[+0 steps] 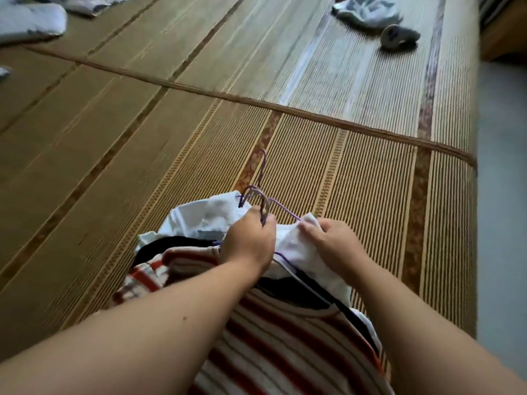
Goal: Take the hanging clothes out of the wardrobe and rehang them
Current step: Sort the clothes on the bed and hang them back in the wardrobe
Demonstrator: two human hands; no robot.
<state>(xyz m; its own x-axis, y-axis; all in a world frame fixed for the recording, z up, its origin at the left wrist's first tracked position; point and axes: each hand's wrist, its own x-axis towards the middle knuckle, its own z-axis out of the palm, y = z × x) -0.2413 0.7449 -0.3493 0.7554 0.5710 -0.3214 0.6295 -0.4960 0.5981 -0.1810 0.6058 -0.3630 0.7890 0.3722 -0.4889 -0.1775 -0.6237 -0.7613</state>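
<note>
Bamboo mat (159, 143) covered the bed, with clothes piled at its near edge. Left hand (247, 241) gripped the purple hangers (258, 195) by their hooks; right hand (334, 240) pinched the white shirt (288, 243) just beside it, above a striped top (285, 346).

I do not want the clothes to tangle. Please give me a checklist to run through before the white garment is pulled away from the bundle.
1. Left hand grips the hanger hooks: ok.
2. Right hand pinches the white garment: ok.
3. Hooks separated from one another: not ok, several purple hooks are bunched in one grip.
4. Which hanger carries the white garment: cannot tell, cloth hides the hanger shoulders.
5. Bare mat ahead of the hands, for laying things down: ok.
</note>
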